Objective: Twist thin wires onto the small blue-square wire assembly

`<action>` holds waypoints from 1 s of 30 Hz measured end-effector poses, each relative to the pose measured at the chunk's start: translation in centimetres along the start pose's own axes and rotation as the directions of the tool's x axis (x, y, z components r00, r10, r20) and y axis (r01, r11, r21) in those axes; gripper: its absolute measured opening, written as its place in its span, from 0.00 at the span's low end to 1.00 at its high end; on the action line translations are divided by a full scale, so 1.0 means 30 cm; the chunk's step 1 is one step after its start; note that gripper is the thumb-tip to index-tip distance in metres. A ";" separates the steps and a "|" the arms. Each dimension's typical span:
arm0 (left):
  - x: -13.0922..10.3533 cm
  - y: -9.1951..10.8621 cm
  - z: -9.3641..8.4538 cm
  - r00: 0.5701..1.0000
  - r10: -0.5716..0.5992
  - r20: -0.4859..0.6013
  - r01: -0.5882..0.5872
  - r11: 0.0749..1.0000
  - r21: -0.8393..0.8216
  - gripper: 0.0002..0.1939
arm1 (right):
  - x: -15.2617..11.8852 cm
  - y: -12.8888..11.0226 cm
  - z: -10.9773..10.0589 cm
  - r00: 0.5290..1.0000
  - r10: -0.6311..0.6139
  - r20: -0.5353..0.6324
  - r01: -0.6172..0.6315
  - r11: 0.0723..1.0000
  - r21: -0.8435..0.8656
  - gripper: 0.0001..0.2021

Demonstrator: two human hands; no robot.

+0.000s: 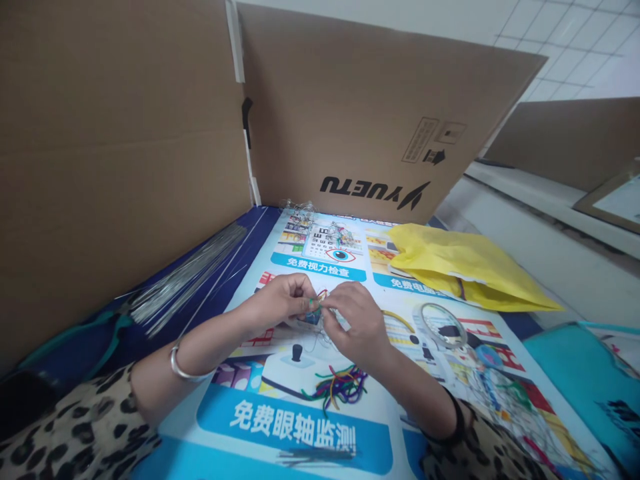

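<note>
My left hand [283,303] and my right hand [357,327] meet above the middle of a printed poster sheet [370,427]. Between their fingertips is a small piece of coloured thread [319,303], with green and reddish bits and thin wire showing. Both hands pinch it; the fingers cover most of it, so its exact form is unclear. Just below my hands lies a loose bunch of coloured yarn [343,387], purple, green, red and yellow. Nearer me, a small bundle of thin dark wires [315,457] rests on the sheet.
Cardboard panels [380,120] stand at the back and left. Long thin metal wires [195,273] lie at left. On the right are a yellow bag [450,260], a clear round ring [443,325], tangled wires and threads [505,393] and a teal bag [575,387].
</note>
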State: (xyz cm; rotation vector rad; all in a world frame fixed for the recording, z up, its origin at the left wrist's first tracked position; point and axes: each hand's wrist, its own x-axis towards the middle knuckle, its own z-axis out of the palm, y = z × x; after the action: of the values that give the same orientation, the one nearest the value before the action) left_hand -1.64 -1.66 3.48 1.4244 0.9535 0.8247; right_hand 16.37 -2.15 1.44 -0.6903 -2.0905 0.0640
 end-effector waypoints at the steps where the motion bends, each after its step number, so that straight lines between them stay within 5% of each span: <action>1: 0.000 0.000 0.000 1.000 -0.007 -0.005 0.007 1.000 -0.019 0.11 | -0.004 -0.002 0.001 1.000 -0.024 0.011 0.024 1.000 -0.020 0.08; 9: 0.001 -0.012 -0.005 0.997 -0.073 -0.014 0.070 0.989 -0.129 0.13 | -0.012 0.002 -0.005 0.992 -0.107 0.072 0.111 0.993 -0.051 0.09; 18: 0.001 -0.014 -0.016 0.995 -0.100 -0.016 0.096 0.984 -0.149 0.13 | -0.007 0.009 0.005 1.000 0.017 0.016 -0.019 0.991 0.131 0.09; 24: 0.002 -0.016 -0.014 0.992 0.123 -0.010 -0.120 0.982 0.143 0.04 | -0.012 0.011 0.011 0.986 0.166 0.015 -0.166 0.964 0.210 0.10; 30: -0.011 -0.004 0.008 0.945 0.327 0.000 -0.279 0.806 0.522 0.06 | -0.004 0.004 0.004 0.953 0.297 0.063 -0.303 0.938 0.166 0.09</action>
State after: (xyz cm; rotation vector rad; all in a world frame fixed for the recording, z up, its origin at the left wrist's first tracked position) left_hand -1.56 -2.06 3.34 2.0651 1.0832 0.9123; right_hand 16.37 -2.09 1.25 -0.9005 -1.9699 0.4285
